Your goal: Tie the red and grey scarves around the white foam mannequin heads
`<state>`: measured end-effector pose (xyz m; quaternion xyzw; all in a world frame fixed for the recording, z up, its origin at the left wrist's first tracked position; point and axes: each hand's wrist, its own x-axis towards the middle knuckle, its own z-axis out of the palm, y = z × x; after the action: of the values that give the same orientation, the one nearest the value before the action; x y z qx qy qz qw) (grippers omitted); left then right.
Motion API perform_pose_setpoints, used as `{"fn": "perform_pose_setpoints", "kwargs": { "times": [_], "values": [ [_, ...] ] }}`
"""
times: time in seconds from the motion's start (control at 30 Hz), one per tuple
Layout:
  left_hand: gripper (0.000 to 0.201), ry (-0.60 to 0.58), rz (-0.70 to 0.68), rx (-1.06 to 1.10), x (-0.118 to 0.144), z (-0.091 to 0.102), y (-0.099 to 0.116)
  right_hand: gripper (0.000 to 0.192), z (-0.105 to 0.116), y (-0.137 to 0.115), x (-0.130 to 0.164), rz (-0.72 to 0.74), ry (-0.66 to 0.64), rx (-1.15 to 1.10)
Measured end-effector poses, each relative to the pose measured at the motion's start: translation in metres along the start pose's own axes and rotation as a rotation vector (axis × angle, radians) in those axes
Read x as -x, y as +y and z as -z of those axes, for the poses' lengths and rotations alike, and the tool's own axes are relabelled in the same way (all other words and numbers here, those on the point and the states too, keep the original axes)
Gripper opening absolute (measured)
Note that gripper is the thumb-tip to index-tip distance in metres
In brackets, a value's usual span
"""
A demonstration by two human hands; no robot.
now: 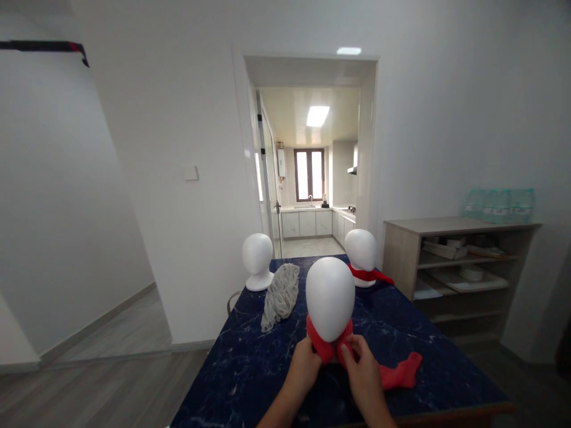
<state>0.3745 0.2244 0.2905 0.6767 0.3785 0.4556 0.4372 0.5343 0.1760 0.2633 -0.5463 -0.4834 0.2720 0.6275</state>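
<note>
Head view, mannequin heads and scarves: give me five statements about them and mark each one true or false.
1. Both hands grip the red scarf at the neck of the nearest mannequin head. True: the left hand and the right hand pinch it in front.
2. The grey scarf is wrapped round a head. False: it lies loose on the dark blue table.
3. The far right head wears a red scarf. True.
4. The far left head wears a red scarf too. False: its neck is bare.
5. One end of the held scarf trails on the table to the right. True.
</note>
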Motion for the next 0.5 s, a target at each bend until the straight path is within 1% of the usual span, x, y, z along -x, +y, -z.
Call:
{"fn": "perform_pose_setpoints", "kwargs": {
  "times": [0.13,0.2,0.27,0.37,0.43,0.5],
  "values": [
    [0.03,-0.093,-0.029,-0.004,0.0,0.004,0.007,0.039,-0.013,-0.004,-0.003,0.022,-0.029,-0.026],
    [0.031,-0.113,-0.031,-0.021,0.001,0.006,0.01,0.039,-0.018,-0.006,-0.006,0.0,-0.023,-0.057],
    [0.034,-0.13,-0.04,-0.02,0.002,0.007,0.012,0.041,-0.021,-0.005,-0.008,-0.036,-0.015,-0.142],
    [0.037,-0.149,-0.06,-0.008,0.002,0.007,0.015,0.044,-0.024,-0.005,-0.008,-0.074,-0.048,-0.209],
    [0.037,-0.148,-0.066,-0.025,0.002,0.008,0.018,0.045,-0.023,-0.008,-0.006,-0.055,-0.088,-0.165],
    [0.036,-0.145,-0.07,-0.055,0.001,0.009,0.02,0.049,-0.021,-0.012,-0.001,-0.006,-0.102,-0.084]
  ]
}}
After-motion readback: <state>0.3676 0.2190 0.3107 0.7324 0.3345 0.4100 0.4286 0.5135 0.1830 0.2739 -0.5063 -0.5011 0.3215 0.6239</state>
